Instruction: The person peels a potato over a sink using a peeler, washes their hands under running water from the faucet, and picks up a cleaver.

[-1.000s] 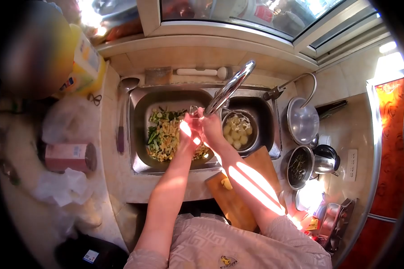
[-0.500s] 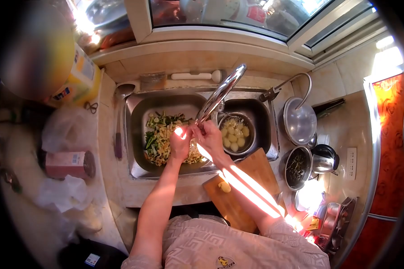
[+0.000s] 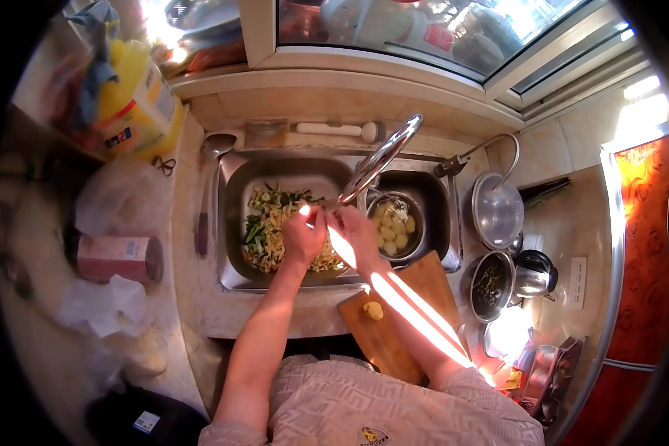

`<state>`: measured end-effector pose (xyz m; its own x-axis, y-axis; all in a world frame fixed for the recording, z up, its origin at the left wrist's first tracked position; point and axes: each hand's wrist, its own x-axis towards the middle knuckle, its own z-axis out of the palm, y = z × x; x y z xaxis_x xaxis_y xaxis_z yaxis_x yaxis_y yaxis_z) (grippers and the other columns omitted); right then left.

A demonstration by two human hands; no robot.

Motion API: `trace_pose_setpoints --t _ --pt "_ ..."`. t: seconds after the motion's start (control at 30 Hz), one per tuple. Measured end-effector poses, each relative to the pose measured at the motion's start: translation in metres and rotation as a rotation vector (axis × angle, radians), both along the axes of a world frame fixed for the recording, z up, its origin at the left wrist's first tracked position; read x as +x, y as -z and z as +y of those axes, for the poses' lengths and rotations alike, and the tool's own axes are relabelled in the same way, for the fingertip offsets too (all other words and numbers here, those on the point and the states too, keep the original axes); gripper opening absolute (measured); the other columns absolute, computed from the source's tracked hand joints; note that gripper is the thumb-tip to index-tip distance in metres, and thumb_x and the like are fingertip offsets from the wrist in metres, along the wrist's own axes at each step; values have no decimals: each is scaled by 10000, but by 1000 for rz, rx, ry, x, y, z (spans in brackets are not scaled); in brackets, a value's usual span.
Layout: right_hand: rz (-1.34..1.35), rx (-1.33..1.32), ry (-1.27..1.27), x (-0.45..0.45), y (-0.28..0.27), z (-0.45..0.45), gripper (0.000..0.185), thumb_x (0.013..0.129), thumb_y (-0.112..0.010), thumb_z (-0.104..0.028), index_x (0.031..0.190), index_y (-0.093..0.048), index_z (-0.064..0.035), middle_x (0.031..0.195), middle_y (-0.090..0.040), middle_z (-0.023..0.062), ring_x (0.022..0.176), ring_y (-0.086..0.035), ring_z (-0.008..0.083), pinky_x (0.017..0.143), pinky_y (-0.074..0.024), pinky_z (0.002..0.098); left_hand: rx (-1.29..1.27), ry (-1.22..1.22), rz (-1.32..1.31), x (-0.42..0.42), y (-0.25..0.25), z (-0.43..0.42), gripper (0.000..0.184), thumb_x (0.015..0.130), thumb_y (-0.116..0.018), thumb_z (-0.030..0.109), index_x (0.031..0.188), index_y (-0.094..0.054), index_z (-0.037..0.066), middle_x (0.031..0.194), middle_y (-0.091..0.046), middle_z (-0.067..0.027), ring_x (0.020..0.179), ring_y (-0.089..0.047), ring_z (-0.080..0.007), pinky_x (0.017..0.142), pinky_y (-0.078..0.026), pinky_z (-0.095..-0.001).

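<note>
Over the left sink basin [image 3: 238,178] my left hand [image 3: 303,238] and my right hand [image 3: 357,234] are close together, fingers pinched. Whatever they hold is too small and glare-lit to make out. Just beyond the fingertips is the chrome faucet [image 3: 385,154]. Below lies a heap of chopped green and pale vegetable scraps [image 3: 264,230], partly covered by my hands. To the right, round pale-yellow potatoes [image 3: 390,227] sit in water inside a metal bowl [image 3: 418,249] in the right basin [image 3: 438,201].
A wooden cutting board [image 3: 431,297] with a yellow piece [image 3: 373,310] on it lies under my right forearm. A ladle [image 3: 209,178] rests left of the sink. A lid [image 3: 496,212], a pot [image 3: 492,286] and a kettle [image 3: 534,273] stand at right, a yellow container [image 3: 145,111] at left.
The view has shifted slightly, and the yellow container at upper left shows more clearly. Both hands stay together over the left basin, with small changes in finger position.
</note>
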<state>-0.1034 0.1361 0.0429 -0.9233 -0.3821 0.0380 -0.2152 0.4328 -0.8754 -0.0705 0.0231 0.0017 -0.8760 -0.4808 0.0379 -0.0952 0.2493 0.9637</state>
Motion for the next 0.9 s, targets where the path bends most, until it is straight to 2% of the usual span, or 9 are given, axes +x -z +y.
trace_pose_setpoints --t 0.17,0.27,0.33,0.47,0.53,0.67,0.73,0.77,0.9 --pt "433 90 15 -8 12 -6 122 857 -571 -137 854 -570 -15 693 -491 82 656 -563 187 565 -440 306 -386 -134 -98 0 5 -7 166 749 -559 97 894 -634 70 833 -620 -151 791 -594 -341 683 -466 -388" --pt "60 -188 97 -17 32 -14 115 861 -546 -138 845 -563 -25 708 -502 81 657 -570 194 548 -443 332 -489 -111 -140 9 28 -14 268 790 -503 103 1039 -601 98 1050 -573 -181 977 -539 -355 796 -439 -384" --pt "-786 -548 252 -29 24 -23 251 892 -562 -303 909 -551 -53 696 -523 42 601 -515 154 540 -419 295 -341 -15 -457 10 34 -17 307 836 -469 109 1125 -566 74 1005 -591 -193 934 -558 -358 794 -445 -394" --pt "-1205 -1076 66 -43 23 -36 316 890 -548 -366 949 -528 -56 638 -433 10 555 -402 135 503 -342 258 -1 -148 -324 14 61 -19 285 878 -450 158 1124 -556 58 1056 -595 -216 969 -580 -332 836 -446 -389" --pt "-1158 -999 26 -41 18 -38 283 903 -539 -330 951 -540 -51 681 -480 14 596 -450 134 524 -373 262 -18 -116 -370 17 65 -21 320 859 -463 127 1159 -543 48 1102 -575 -227 1011 -566 -343 856 -441 -380" --pt "-47 -161 -189 -30 8 -35 178 880 -550 -215 944 -575 -50 790 -544 64 671 -529 188 573 -433 292 -309 12 -82 13 93 -22 299 830 -447 99 1096 -551 10 1113 -578 -217 1029 -548 -358 867 -441 -364" --pt "695 238 -406 -24 0 -15 142 818 -590 -146 935 -594 -64 878 -584 102 725 -583 261 606 -477 339 146 197 -394 3 114 -22 246 833 -427 79 1032 -551 3 1070 -600 -188 1002 -562 -325 864 -445 -358" --pt "378 111 -411 -18 1 -5 190 793 -601 -139 978 -593 -99 899 -591 97 762 -598 283 616 -486 360 227 256 -16 -2 129 -16 225 833 -427 62 1008 -550 -11 947 -629 -156 858 -607 -262 750 -487 -337" --pt "504 254 -475 -17 -16 9 219 817 -590 -149 1035 -609 -131 854 -588 111 733 -596 263 600 -463 327 754 320 -341 -7 60 -8 181 848 -423 53 953 -556 -11 754 -616 -96 604 -578 -169 503 -458 -281"
